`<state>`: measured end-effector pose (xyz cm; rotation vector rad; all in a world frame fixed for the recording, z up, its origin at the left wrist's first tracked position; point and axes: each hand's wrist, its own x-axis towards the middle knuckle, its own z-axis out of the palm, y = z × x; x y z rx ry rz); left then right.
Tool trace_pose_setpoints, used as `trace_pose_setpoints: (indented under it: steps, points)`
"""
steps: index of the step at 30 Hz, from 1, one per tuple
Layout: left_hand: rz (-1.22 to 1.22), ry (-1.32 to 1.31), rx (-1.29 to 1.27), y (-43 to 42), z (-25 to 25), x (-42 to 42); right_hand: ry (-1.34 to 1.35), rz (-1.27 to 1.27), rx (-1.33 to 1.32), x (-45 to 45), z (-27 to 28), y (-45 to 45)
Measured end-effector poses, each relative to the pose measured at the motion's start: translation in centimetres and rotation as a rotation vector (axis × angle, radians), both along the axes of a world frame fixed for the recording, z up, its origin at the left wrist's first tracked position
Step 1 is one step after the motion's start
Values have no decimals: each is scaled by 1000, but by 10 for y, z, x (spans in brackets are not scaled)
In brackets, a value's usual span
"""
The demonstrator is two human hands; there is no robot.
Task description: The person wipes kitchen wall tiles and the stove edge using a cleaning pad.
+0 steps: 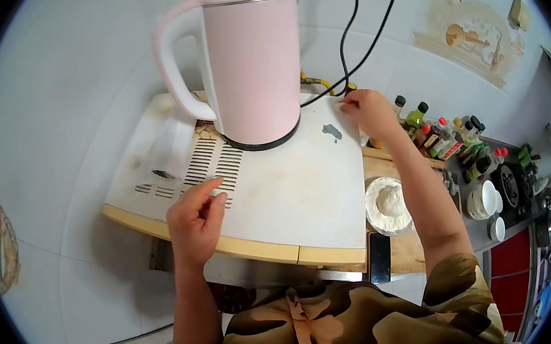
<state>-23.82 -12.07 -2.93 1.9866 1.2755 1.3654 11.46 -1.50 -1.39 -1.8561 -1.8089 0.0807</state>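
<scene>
Nearest the body, the left hand (195, 221) hangs over the near part of the white surface (304, 196), wrist raised, fingers loosely curled and only a narrow gap between thumb and forefinger; nothing shows in it. It would serve best kept light and ready there, by the slots (229, 166), where it could steady things without leaning on the surface. Off to the right lie the phone (379, 258) and, just past it, the bowl (389, 218) of white powder, partly hidden by the right forearm; good handling means keeping that arm and its sleeve high enough not to brush the powder. Farther on, the right arm stretches out almost straight to the right hand (373, 112), which is bent inward at the surface's far right corner with its fingertips drawn close together; I cannot tell whether anything is pinched between them. A fingertip touch suits that corner, since a pull on the black cord (346, 78) beside it might drag at whatever it joins. The pink kettle (255, 75) stands upright toward the back of the surface, its handle to the left, the cord running in behind its foot, so slow, small movements seem wisest.
</scene>
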Motion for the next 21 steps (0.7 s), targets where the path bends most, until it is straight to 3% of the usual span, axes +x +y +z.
trace_pose_setpoints:
  steps: [7, 9, 11, 16, 21]
  points:
    - [6, -43, -1, 1, 0, -4, 47, -49, -33, 5, 4, -2]
    - [-2, -36, -17, 1, 0, -3, 287, 150, -114, 11, 5, -11]
    - [-27, -21, 55, 1, 1, -1, 390, 82, -9, 17, 7, -2]
    - [-2, -26, -7, 3, -3, 0, 117, -38, -45, 8, 1, -1]
    - [-8, -12, 49, 2, 0, 1, 199, 32, -132, 13, 5, -2]
